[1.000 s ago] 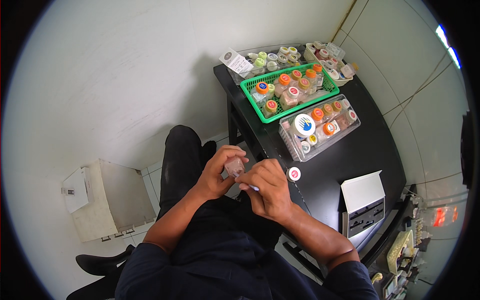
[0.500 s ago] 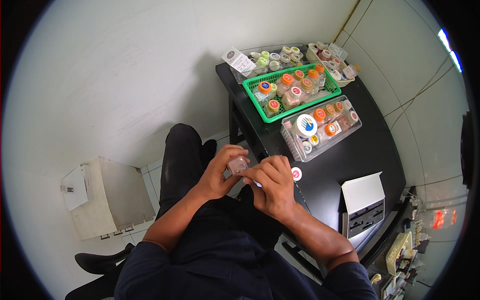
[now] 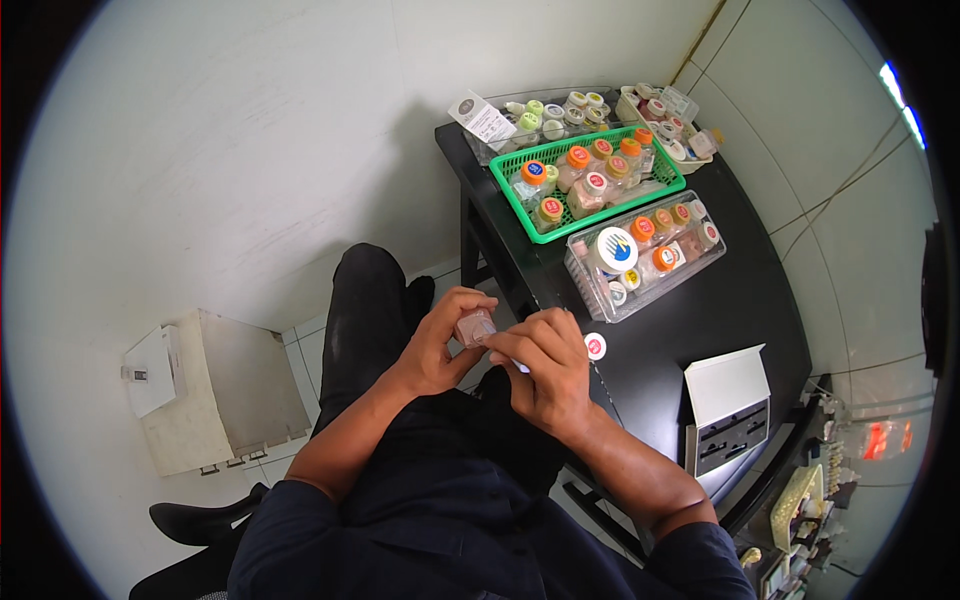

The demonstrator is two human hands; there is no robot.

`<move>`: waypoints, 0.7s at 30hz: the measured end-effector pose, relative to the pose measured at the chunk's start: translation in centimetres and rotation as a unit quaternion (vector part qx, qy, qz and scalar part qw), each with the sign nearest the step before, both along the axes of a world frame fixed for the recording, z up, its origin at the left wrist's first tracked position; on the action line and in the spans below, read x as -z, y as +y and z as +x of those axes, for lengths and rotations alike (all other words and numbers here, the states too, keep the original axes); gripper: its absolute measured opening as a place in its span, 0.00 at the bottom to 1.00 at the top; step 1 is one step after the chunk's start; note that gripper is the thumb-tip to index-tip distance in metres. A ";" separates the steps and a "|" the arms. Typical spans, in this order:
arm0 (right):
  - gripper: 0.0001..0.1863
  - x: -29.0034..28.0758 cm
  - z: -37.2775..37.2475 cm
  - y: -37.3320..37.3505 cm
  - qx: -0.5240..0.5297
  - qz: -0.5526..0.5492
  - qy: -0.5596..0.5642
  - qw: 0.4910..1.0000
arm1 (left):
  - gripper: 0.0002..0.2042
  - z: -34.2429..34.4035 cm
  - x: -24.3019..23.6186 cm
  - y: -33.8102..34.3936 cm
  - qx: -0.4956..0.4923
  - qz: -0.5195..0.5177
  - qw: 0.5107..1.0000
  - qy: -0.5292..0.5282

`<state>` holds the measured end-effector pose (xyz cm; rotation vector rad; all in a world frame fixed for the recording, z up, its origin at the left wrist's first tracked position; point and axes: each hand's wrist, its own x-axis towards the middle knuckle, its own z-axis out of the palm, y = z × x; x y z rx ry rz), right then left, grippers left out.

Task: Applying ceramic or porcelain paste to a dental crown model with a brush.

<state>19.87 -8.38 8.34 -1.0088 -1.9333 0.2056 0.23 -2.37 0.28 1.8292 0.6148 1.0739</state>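
My left hand [image 3: 432,348] is closed around a small clear jar [image 3: 473,327] with pinkish contents, held above my lap. The jar looks tilted, its open end toward my right hand. My right hand [image 3: 548,372] pinches a thin tool [image 3: 521,367] with a pale end showing beneath the fingers; its tip meets the jar's mouth. My fingers cover most of this tool, so its kind cannot be made out. On the table edge beside my right hand lies a white lid [image 3: 595,346] with a red label.
The black table [image 3: 640,385] bears a green basket [image 3: 540,237] and a clear plastic bin [image 3: 655,300], both holding lidded jars. More jars fill trays at the back. An open white case [image 3: 727,385] with a black insert lies at the right. A pale cabinet [image 3: 255,385] stands left.
Both hands stay almost in place, still holding the jar and the thin tool. Table items appear shifted very slightly right in the view.
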 end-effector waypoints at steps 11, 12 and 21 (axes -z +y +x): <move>0.14 -0.2 0.1 -0.2 -0.007 -0.007 0.013 1.000 | 0.30 0.1 1.0 -0.4 0.002 -0.044 0.999 0.008; 0.14 -0.2 0.2 -0.1 -0.017 -0.013 0.005 1.000 | 0.31 0.2 0.8 -0.3 -0.014 -0.033 0.999 0.013; 0.16 -0.5 0.1 0.1 -0.035 -0.013 -0.005 0.999 | 0.38 0.6 1.5 0.0 -0.089 0.022 0.995 -0.035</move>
